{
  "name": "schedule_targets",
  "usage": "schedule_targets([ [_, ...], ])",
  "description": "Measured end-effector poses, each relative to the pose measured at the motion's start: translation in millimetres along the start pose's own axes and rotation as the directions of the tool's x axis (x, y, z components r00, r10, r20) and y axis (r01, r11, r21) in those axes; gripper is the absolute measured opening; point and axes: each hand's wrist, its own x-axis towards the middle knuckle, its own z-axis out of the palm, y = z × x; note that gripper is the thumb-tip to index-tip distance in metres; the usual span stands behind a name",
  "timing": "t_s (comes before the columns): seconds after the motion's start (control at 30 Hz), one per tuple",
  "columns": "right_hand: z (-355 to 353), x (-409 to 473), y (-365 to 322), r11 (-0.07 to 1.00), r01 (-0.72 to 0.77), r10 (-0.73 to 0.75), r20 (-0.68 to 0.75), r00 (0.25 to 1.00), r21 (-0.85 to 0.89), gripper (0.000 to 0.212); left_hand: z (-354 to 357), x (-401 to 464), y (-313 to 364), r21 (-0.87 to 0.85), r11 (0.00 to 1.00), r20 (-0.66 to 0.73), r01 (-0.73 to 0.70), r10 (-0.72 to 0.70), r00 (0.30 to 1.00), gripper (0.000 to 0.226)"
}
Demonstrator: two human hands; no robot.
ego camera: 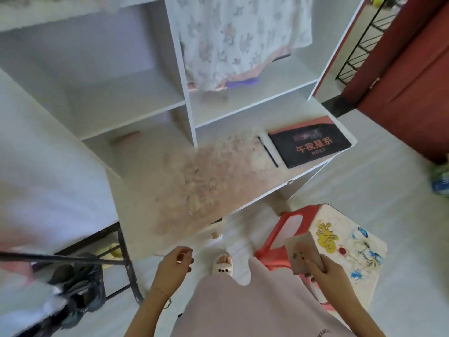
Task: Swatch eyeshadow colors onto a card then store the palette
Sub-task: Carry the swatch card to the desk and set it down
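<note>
Card in hand, palette waiting closed on the desk

The right hand [323, 268] pinches the card [303, 254] by its lower edge, face up so the few dots stay unsmudged; the left hand [176, 262] hangs loosely curled, holding nothing. The palette [309, 142] lies shut at the desk's [218, 171] far right corner, a thin brush [268, 152] just left of it, probably parked within reach.

Left hand [176, 260] low, left of slippered foot [223, 262], fingers loosely curled, holding nothing. Right hand [326, 272] right of foot, thumb and fingers pinching card [302, 254]. Both bare forearms reach forward, foot between them
</note>
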Motion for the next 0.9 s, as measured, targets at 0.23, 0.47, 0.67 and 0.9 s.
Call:
schedule_targets([
  [0.23, -14.3, 42.4, -39.8, 0.998, -0.051, 0.054, -0.081, 0.995, 0.041, 0.020, -4.5, 85.0, 86.4, 0.106, 0.989, 0.130, -0.106, 0.092, 0.987, 0.014],
  [0.47, -29.8, 107.8, -63.4, 0.998, -0.060, 0.060, -0.035, 0.998, 0.000, 0.024, 19.2, 116.7, 115.5, 0.073, 0.997, 0.121, -0.002, -0.006, 0.993, 0.014],
  [0.67, -44.8, 224.1, -119.9, 0.968, 0.200, -0.173, 0.179, 0.968, -0.148, 0.018, 23.3, 141.2, 129.9, -0.005, 0.991, -0.128, 0.133, -0.132, 0.983, 0.014],
  [0.9, -70.6, 328.6, -202.9, 0.731, 0.631, -0.430, 0.543, 0.721, -0.258, 0.011, 58.0, 165.7, 189.6, -0.096, 0.984, -0.445, 0.153, -0.180, 0.877, 0.020],
])
